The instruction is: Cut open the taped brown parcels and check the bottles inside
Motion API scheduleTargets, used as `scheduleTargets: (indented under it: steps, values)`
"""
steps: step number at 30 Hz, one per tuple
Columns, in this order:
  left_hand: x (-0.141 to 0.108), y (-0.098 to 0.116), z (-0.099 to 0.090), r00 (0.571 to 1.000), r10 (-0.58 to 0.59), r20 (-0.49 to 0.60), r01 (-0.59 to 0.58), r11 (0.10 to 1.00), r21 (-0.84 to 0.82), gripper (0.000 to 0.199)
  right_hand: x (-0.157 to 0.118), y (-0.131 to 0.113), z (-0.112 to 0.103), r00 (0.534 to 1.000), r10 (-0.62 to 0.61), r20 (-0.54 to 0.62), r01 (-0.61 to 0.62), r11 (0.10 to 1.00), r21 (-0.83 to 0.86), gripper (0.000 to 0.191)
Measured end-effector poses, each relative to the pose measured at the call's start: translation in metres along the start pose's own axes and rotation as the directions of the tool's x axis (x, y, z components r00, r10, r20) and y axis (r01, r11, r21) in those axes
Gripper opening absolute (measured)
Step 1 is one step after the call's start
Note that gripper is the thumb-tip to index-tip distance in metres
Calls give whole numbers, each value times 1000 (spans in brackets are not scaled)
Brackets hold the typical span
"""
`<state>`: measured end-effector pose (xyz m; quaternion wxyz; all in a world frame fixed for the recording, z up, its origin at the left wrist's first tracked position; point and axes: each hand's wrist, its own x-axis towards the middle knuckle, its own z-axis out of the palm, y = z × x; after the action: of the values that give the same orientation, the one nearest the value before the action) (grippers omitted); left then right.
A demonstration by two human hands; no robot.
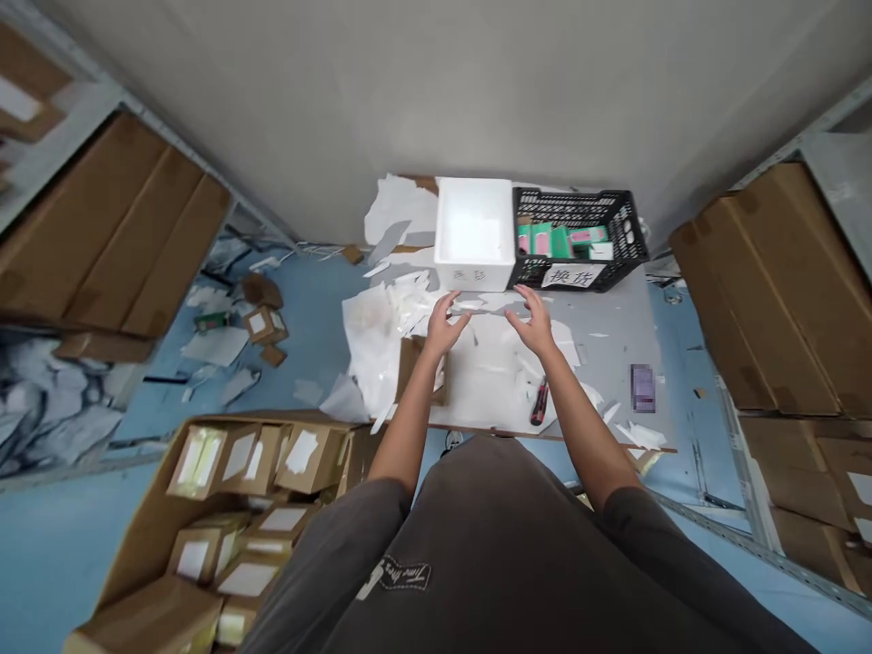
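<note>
My left hand [444,329] is open over the table, fingers spread, just in front of a white foam box [475,277]. My right hand [534,322] is also open, thumb apart from the fingers, near the front of a black plastic crate [625,263]. Both hands hold nothing and face each other across a gap. Below my right hand lies a red and black handled tool [540,403], its tip hard to make out. Partly hidden by my left forearm is a small cardboard box [409,363]. Green and pink packets [542,242] lie in the crate.
Torn white paper [371,327] covers the table's left side. A pixelated purple item [642,389] lies at the right. A large carton [146,518] of small parcels stands at lower left. Shelves with brown cartons [115,236] flank both sides; scraps and parcels [264,323] litter the blue floor.
</note>
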<state>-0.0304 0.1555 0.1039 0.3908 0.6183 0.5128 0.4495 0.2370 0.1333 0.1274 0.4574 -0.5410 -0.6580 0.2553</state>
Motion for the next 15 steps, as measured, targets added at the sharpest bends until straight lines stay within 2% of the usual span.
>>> scheduleTargets:
  steps: [3, 6, 8, 11, 13, 15]
  values:
    - [-69, -30, -58, 1000, -18, 21, 15, 989, 147, 54, -51, -24, 64, 991, 7, 135, -8, 1000, 13, 60]
    - [-132, -52, -95, 978, -145, 151, 65, 895, 441, 54, -98, -41, 120, 954, -4, 300, 12, 1000, -26, 59]
    - [-165, -63, -106, 929, -286, 234, 76, 768, 636, 61, -124, -47, 150, 894, 14, 449, 32, 995, -95, 61]
    - [-197, -77, -108, 855, -408, 320, 22, 645, 764, 67, -156, -47, 181, 773, 147, 617, 44, 958, -285, 71]
    - [-209, -86, -106, 853, -409, 324, 4, 626, 780, 52, -176, -41, 189, 730, 273, 626, 31, 903, -429, 74]
    - [-215, -95, -104, 873, -383, 303, 12, 637, 771, 33, -194, -34, 191, 720, 374, 585, -11, 849, -529, 69]
